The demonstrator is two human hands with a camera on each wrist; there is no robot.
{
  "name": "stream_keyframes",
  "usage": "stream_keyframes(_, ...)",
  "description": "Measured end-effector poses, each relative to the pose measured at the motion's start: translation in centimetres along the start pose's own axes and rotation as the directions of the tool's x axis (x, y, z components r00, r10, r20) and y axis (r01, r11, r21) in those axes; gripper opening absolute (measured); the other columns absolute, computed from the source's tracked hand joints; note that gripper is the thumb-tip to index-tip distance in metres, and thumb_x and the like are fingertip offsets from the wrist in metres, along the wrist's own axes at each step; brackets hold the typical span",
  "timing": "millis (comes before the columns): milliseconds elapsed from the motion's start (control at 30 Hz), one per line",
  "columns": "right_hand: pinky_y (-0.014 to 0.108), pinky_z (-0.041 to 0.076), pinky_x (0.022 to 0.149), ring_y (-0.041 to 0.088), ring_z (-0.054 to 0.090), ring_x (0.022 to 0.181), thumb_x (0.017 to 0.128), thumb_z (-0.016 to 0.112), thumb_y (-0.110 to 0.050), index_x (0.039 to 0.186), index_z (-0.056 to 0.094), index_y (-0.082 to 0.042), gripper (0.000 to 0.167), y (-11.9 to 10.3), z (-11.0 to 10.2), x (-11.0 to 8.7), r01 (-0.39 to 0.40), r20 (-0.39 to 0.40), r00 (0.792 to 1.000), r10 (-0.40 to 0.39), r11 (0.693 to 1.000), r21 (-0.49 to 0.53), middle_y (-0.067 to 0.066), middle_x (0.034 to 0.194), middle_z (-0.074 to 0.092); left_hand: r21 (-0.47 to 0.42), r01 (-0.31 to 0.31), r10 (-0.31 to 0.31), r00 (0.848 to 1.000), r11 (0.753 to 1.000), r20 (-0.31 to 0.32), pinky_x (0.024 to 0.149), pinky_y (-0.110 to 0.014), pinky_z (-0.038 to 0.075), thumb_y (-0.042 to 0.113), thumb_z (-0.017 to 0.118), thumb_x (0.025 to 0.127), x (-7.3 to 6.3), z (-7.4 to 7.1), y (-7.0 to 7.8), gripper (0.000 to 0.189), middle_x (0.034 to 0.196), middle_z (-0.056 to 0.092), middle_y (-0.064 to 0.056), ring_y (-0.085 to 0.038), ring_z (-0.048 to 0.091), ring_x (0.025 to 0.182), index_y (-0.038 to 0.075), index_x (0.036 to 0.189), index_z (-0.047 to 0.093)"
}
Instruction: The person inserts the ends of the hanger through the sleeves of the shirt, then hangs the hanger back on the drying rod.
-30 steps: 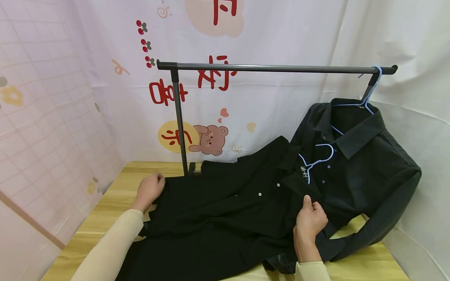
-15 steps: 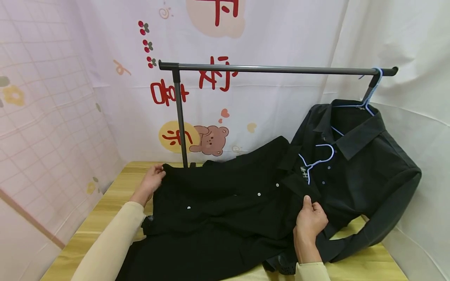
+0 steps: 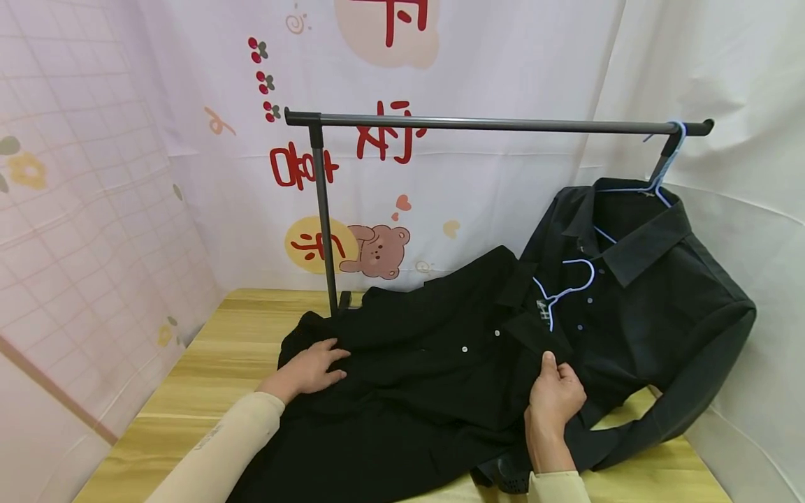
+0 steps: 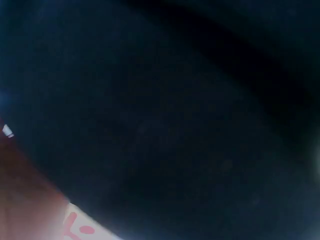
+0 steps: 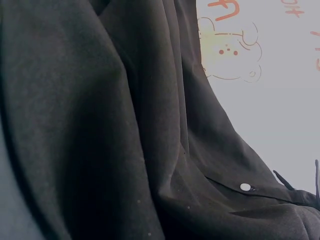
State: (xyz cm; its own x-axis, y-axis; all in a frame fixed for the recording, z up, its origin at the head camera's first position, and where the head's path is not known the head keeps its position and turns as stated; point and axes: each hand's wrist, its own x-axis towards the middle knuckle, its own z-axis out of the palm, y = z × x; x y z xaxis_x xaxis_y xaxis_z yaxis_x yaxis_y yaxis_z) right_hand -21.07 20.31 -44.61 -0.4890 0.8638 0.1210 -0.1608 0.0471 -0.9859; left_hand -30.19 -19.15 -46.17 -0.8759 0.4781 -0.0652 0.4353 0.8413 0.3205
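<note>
A black button-up shirt (image 3: pixel 409 391) lies spread across the table, its collar toward the right. A light-blue hanger (image 3: pixel 569 288) sits inside it, the hook sticking out at the neck. My right hand (image 3: pixel 555 395) pinches the collar edge between thumb and fingers. Over the lower left part of the shirt, my left hand (image 3: pixel 311 369) rests with its fingers spread. Dark cloth (image 4: pixel 165 120) fills nearly all of the left wrist view. Shirt folds (image 5: pixel 150 120) and one white button (image 5: pixel 245 187) show in the right wrist view; the right fingers are out of sight there.
A dark metal rack bar (image 3: pixel 490 124) spans the back on a left post (image 3: pixel 325 223). At its right end a second black shirt (image 3: pixel 666 300) hangs on a blue hanger (image 3: pixel 676 150), its sleeve reaching the wooden table (image 3: pixel 189 391). A printed curtain (image 3: pixel 490 195) stands behind.
My left hand lifted the shirt's left edge, then let go and moved right and down onto the cloth. That edge has dropped into a bunched fold. My right hand stays at the collar.
</note>
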Motion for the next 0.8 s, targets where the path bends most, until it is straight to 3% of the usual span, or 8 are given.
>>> stream_keyframes(100, 0.022, 0.025, 0.044, 0.007, 0.030, 0.042, 0.095, 0.069, -0.019, 0.054, 0.042, 0.000, 0.052, 0.0, -0.1, 0.0, 0.005, 0.007, 1.000, -0.005, 1.000, -0.007, -0.009, 0.046, 0.030, -0.007, 0.107, -0.105, 0.986, 0.994, 0.132, 0.108, -0.060, 0.031, 0.037, 0.059, 0.100, -0.1, 0.3, -0.2, 0.055, 0.152, 0.032, -0.030, -0.047, 0.032, 0.139, 0.007, 0.145, 0.050)
stream_keyframes(167, 0.022, 0.025, 0.044, 0.007, 0.031, 0.042, 0.095, 0.069, -0.019, 0.055, 0.043, 0.002, 0.052, 0.0, -0.1, 0.0, 0.009, 0.009, 1.000, -0.009, 1.000, -0.009, -0.010, 0.046, 0.030, -0.012, 0.152, -0.149, 0.980, 0.988, 0.135, 0.108, -0.059, 0.031, 0.039, 0.057, 0.100, -0.1, 0.3, -0.5, 0.058, 0.150, 0.036, -0.030, -0.047, 0.034, 0.138, 0.005, 0.146, 0.048)
stream_keyframes(267, 0.022, 0.025, 0.045, 0.007, 0.031, 0.043, 0.095, 0.069, -0.019, 0.056, 0.044, 0.002, 0.051, 0.0, -0.1, -0.1, 0.008, 0.011, 1.000, -0.008, 1.000, -0.003, -0.009, 0.046, 0.031, -0.009, 0.165, -0.165, 0.985, 0.986, 0.044, 0.104, -0.057, 0.037, 0.036, 0.057, 0.100, 0.3, -0.2, -0.9, 0.053, 0.139, 0.050, -0.028, -0.045, 0.046, 0.129, 0.000, 0.140, 0.053)
stream_keyframes(367, 0.022, 0.025, 0.045, 0.008, 0.031, 0.043, 0.095, 0.069, -0.019, 0.055, 0.043, 0.001, 0.051, -0.1, -0.1, -0.2, 0.002, 0.011, 1.000, -0.002, 1.000, 0.009, -0.009, 0.047, 0.030, -0.001, 0.172, -0.172, 0.983, 0.985, -0.071, 0.085, -0.049, 0.050, 0.032, 0.060, 0.099, 0.5, -1.2, -1.2, 0.036, 0.105, 0.066, -0.018, -0.035, 0.063, 0.096, -0.002, 0.112, 0.066)
stream_keyframes(500, 0.022, 0.025, 0.044, 0.008, 0.031, 0.043, 0.095, 0.069, -0.019, 0.054, 0.042, -0.001, 0.052, -0.3, -0.2, -0.3, 0.001, 0.009, 1.000, -0.001, 1.000, 0.009, -0.008, 0.047, 0.030, -0.044, 0.224, -0.229, 0.958, 0.973, -0.174, 0.060, -0.038, 0.044, 0.031, 0.062, 0.098, 0.7, -3.0, -1.5, 0.028, 0.072, 0.056, -0.005, -0.021, 0.053, 0.064, 0.006, 0.086, 0.062)
stream_keyframes(567, 0.022, 0.025, 0.044, 0.008, 0.030, 0.042, 0.095, 0.069, -0.019, 0.054, 0.042, -0.001, 0.052, -0.3, -0.2, -0.3, 0.002, 0.008, 1.000, -0.002, 1.000, 0.005, -0.008, 0.047, 0.030, -0.082, 0.243, -0.255, 0.943, 0.967, -0.214, 0.061, -0.039, 0.045, 0.032, 0.061, 0.098, 0.8, -3.9, -1.7, 0.029, 0.074, 0.058, -0.006, -0.022, 0.055, 0.066, 0.004, 0.091, 0.064)
stream_keyframes(667, 0.022, 0.024, 0.043, 0.008, 0.030, 0.042, 0.095, 0.069, -0.019, 0.053, 0.042, -0.002, 0.053, -0.2, -0.1, -0.3, -0.003, 0.004, 1.000, 0.003, 1.000, 0.002, -0.008, 0.047, 0.030, -0.136, 0.251, -0.280, 0.921, 0.958, -0.271, 0.072, -0.048, 0.051, 0.034, 0.059, 0.100, 1.2, -5.1, -1.9, 0.038, 0.093, 0.067, -0.015, -0.031, 0.063, 0.080, -0.001, 0.110, 0.065)
stream_keyframes(800, 0.022, 0.024, 0.043, 0.007, 0.030, 0.041, 0.095, 0.069, -0.019, 0.053, 0.042, -0.001, 0.053, -0.1, 0.0, -0.3, -0.002, 0.005, 1.000, 0.002, 1.000, 0.002, -0.009, 0.046, 0.030, -0.226, 0.229, -0.296, 0.895, 0.947, -0.333, 0.091, -0.056, 0.048, 0.038, 0.054, 0.102, 2.1, -7.0, -1.4, 0.056, 0.125, 0.061, -0.025, -0.040, 0.062, 0.108, -0.003, 0.139, 0.050)
